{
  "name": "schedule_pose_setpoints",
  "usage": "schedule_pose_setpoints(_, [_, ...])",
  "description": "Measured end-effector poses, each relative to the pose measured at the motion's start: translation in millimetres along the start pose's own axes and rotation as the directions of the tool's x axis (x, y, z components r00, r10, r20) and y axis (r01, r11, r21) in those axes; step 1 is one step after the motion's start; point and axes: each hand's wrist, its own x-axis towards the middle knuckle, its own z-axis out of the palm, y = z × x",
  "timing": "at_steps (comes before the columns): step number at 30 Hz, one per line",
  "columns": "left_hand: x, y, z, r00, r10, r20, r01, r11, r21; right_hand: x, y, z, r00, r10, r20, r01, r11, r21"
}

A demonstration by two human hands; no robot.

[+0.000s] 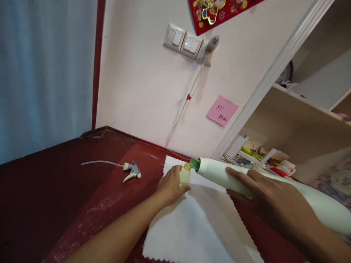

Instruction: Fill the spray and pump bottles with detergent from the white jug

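Observation:
My left hand (170,185) is closed around a small, clear yellowish spray bottle (185,176), which stands upright with its neck uncapped. In my right hand (263,193) lies a long pale green flask (216,171), tilted almost level. Its green spout (195,164) reaches close to the bottle's mouth; I cannot make out any liquid between them. Beneath both hands spreads a white cloth (189,226) with zigzag edges. To the left, a trigger spray head (132,171) with a thin clear tube rests on the dark red tabletop (82,190).
Behind the table rises a white wall (142,80) with switches (190,44), a plugged-in white cord (178,115) and a pink note (222,110). A blue curtain (46,73) hangs at left. Shelves (307,102) with assorted items stand at right.

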Motion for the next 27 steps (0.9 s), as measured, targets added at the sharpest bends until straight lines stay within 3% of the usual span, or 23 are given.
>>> schedule_pose_setpoints(27, [2.6, -1.1, 2.7, 1.0, 0.008, -0.011, -0.008, 1.0, -0.005, -0.3, 2.6, 0.6, 0.999, -0.018, 0.033, 0.02, 0.999, -0.045])
